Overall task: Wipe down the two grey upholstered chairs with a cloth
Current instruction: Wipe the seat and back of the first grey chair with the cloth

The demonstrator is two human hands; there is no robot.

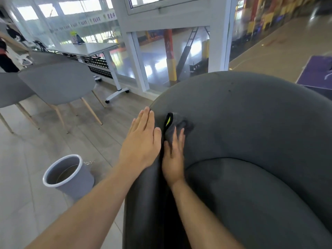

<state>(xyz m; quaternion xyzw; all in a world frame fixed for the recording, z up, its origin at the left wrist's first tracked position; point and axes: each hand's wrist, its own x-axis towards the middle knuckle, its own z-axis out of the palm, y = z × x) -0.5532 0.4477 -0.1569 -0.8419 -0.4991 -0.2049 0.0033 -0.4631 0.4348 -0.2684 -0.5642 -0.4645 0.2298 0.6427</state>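
**Wiping the inside of the dark grey chair's back**

The left hand [142, 141] is lying flat, fingers straight and gripping nothing, against the outer side of the dark grey chair [251, 114], probably bracing it against the push of the wiping. Just across the rim, the right hand [173, 159] is pressing the grey cloth [177, 125] onto the inner backrest with flat, unclenched fingers. A grey bucket [79, 184], seemingly holding water, is standing close by on the tiled floor [27, 168], likely for rinsing. Beyond it, two lighter grey chairs [59, 83] are sitting near a white wheeled surface [89, 47] beside a glass wall [161, 56].
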